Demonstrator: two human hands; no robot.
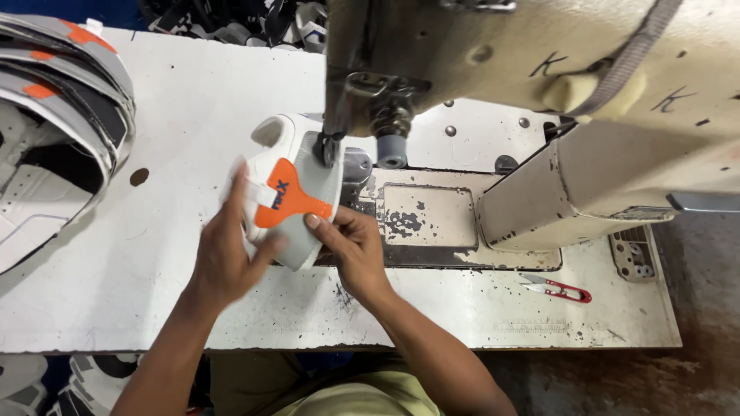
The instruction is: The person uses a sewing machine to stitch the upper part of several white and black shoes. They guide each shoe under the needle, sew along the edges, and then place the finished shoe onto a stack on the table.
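In the head view, both forearms reach up from the bottom edge toward the middle of the white counter (154,254), meeting at a white and grey shoe upper (297,192) with an orange patch (287,202) on its face. The left hand (227,250) lies palm down with fingers spread along the left side of the piece, its thumb angled toward the lower edge of the orange patch, so its grip is a flat, pressing hold on the shoe upper, not a fist. The right hand (351,246) comes in from the lower right, wrist bent, with its thumb on top of the grey edge and its fingers curled underneath, pinching the piece. The shoe upper rests just left of the grey metal plate (420,219) of the cream sewing machine (539,92), with its upper end directly below the presser foot (330,146) and needle bar. The machine head is worn and chipped and fills the upper right of the view. The counter is scuffed, with dark specks and a small round hole (139,176) at its left. A stack of shoe uppers (54,115) in white, grey, black and orange sits at the far left edge. Small red-handled thread snips (556,287) lie on the counter to the right, well apart from both hands. Below the counter's right end shows a stained floor (694,370).
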